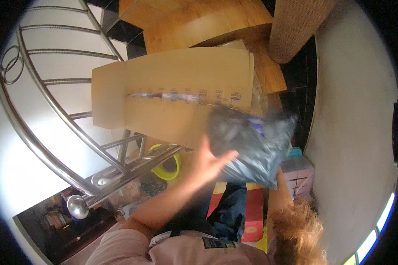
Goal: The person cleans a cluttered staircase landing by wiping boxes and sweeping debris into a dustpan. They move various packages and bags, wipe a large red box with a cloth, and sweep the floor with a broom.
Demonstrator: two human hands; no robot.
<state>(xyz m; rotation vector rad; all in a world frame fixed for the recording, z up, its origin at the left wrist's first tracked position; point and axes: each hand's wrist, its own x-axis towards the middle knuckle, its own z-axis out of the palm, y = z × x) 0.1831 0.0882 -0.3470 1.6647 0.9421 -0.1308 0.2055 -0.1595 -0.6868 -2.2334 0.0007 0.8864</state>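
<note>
A dark grey plastic bag, crinkled and blurred, is held up in front of me, with a blue patch near its upper edge. My left hand is at the bag's left side, thumb and fingers spread, the thumb lying across the front of the plastic. From the right, my other forearm reaches up to the bag's lower corner; the bag hides my right hand. Just beyond, a large cardboard box has its top flaps nearly meeting, and a narrow gap between them shows something pale purple inside.
Wooden stair treads rise beyond the box. A steel railing curves along the left, and a wall bounds the right. Below are a yellow-green ring-shaped rim, a red box and a pinkish container. A woven roll or column stands upper right.
</note>
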